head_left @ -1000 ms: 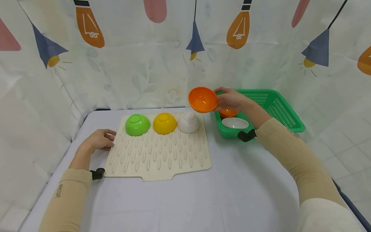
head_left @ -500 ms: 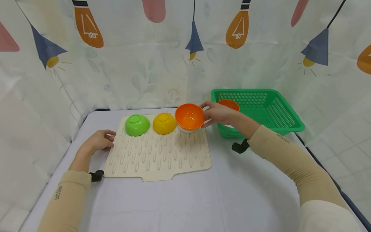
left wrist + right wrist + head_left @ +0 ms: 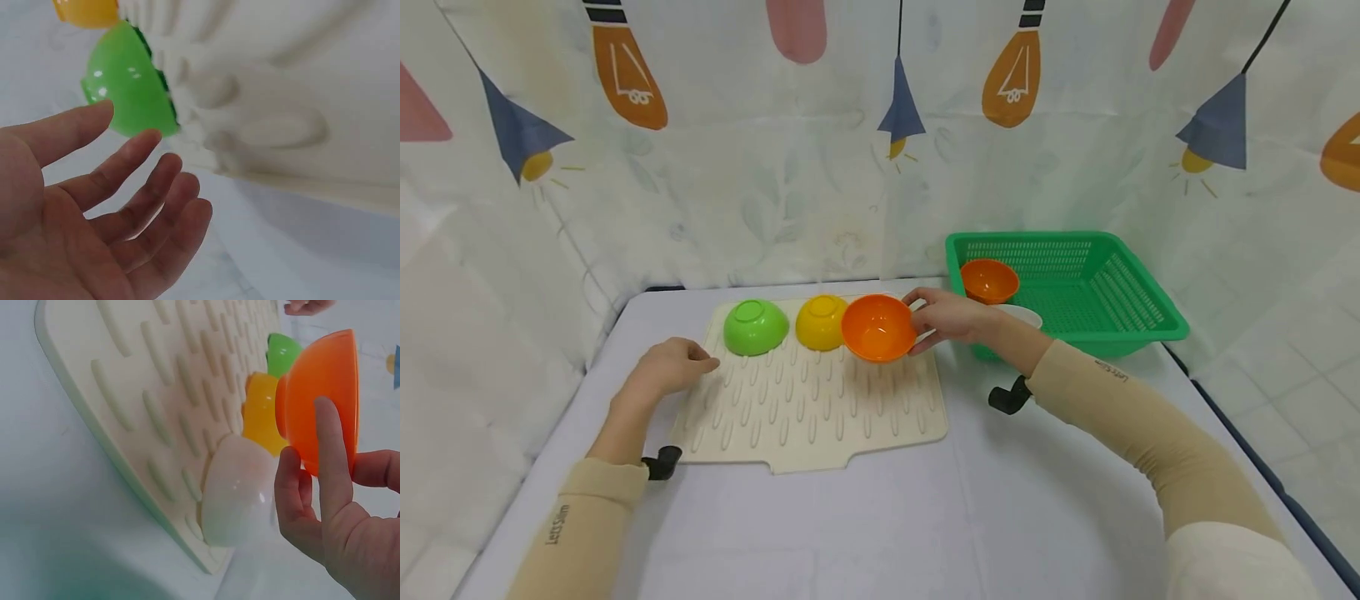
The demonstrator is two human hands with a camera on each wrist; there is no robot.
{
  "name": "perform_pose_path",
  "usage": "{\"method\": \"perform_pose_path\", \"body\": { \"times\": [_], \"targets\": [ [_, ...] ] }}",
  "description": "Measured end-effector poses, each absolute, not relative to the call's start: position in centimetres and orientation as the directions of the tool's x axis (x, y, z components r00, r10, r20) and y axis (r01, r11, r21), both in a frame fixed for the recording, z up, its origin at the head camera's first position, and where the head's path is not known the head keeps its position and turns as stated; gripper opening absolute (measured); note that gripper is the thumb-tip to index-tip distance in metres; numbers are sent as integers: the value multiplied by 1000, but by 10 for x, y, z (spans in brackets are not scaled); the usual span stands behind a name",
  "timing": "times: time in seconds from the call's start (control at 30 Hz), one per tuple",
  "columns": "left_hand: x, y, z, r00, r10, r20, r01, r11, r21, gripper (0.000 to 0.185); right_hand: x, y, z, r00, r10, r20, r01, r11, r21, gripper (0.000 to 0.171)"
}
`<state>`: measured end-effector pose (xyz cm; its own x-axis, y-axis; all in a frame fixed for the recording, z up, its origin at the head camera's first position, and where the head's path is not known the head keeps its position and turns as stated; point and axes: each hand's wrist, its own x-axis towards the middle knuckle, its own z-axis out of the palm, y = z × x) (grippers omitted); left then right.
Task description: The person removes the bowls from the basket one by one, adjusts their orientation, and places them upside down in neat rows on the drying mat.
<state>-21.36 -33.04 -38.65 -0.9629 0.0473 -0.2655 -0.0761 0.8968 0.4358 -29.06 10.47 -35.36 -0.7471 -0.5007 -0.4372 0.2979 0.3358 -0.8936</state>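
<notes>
My right hand point(image 3: 951, 317) holds an orange bowl point(image 3: 877, 328) by its rim, the opening facing me, above a cream drying mat point(image 3: 812, 417). At the mat's back, a green bowl point(image 3: 756, 327) and a yellow bowl point(image 3: 821, 323) lie upside down in a row. Farther right in that row is an upturned white bowl point(image 3: 237, 494), seen in the right wrist view; the orange bowl mostly hides it in the head view. My left hand point(image 3: 672, 367) hovers by the mat's left edge, nearest the green bowl. In the left wrist view its fingers are loosely bent around nothing.
A green basket point(image 3: 1097, 337) stands at the back right of the white-covered table point(image 3: 887, 533). Inside are another orange bowl point(image 3: 990, 281) and a white dish point(image 3: 1021, 315), partly behind my right arm. A patterned curtain point(image 3: 775, 167) hangs behind the table.
My right hand has carried the orange bowl from beside the basket leftward and down, to over the mat. The left hand has shifted slightly right, over the mat's left edge.
</notes>
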Motion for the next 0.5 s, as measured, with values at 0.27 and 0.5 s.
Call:
{"method": "perform_pose_path", "body": {
  "times": [0.27,0.5],
  "targets": [
    [-208,-274,-367,-922,281,-266,-10,671,742,50,-288,98,-358,-744,-502,-441,306,332,-893,52],
    [-215,-236,-376,-920,333,-204,-90,328,940,53,-284,96,-363,-744,-509,-432,312,306,-899,51]
  ]
}}
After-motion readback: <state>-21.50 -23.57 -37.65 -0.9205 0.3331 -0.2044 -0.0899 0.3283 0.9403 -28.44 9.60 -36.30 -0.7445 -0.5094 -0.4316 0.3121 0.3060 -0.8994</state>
